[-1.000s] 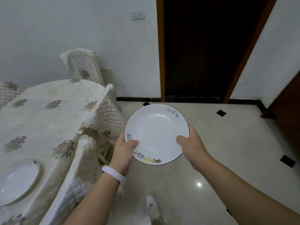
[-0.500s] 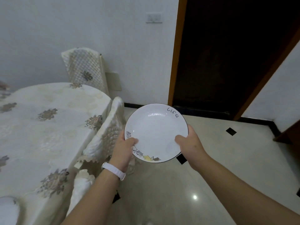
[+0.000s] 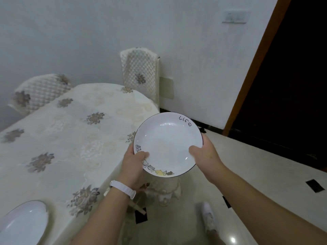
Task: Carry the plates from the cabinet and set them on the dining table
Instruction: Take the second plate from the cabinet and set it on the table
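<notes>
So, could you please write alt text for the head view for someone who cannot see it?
A left hand and right hand hold a white plate by its rim near a cloth-covered dining table where a second plate sits.

so both hands are on a white plate (image 3: 167, 144) with a dark rim, "Life" written near the far edge and little cartoon drawings along the near edge. left hand (image 3: 133, 162) grips the near-left rim with the thumb on top, right hand (image 3: 206, 156) does the same on the right. the plate's held in the air at the edge of the dining table (image 3: 70, 138) with its floral cloth. another white plate (image 3: 23, 225) sits on the table at bottom left, two quilted chairs (image 3: 139, 75) on the far side, white wristband (image 3: 123, 189) on the left wrist
</notes>
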